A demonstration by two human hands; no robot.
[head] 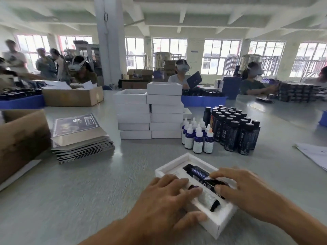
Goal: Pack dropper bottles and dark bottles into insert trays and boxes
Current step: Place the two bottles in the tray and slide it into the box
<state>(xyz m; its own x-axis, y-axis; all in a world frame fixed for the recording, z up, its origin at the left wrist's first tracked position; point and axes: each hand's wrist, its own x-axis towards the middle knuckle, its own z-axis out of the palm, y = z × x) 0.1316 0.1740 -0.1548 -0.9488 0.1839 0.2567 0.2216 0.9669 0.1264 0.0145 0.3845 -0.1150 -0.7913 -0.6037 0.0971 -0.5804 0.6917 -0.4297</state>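
Note:
A white insert tray (216, 225) lies on the table in front of me, turned at an angle. A dark bottle (198, 171) lies in its far slot and a dropper bottle (209, 200) lies in the near slot. My left hand (164, 202) rests flat on the tray's left side, thumb at its front edge, fingertips touching the dropper bottle. My right hand (246, 190) presses fingers down on the dark bottle. Behind the tray stand several upright dropper bottles (198, 138) and a block of dark bottles (235, 129).
Two stacks of white boxes (150, 112) stand mid-table. A pile of flat printed sleeves (81, 140) lies to the left, beside a brown carton (21, 138). Loose paper (315, 154) lies at right. Other people work at the far side of the table.

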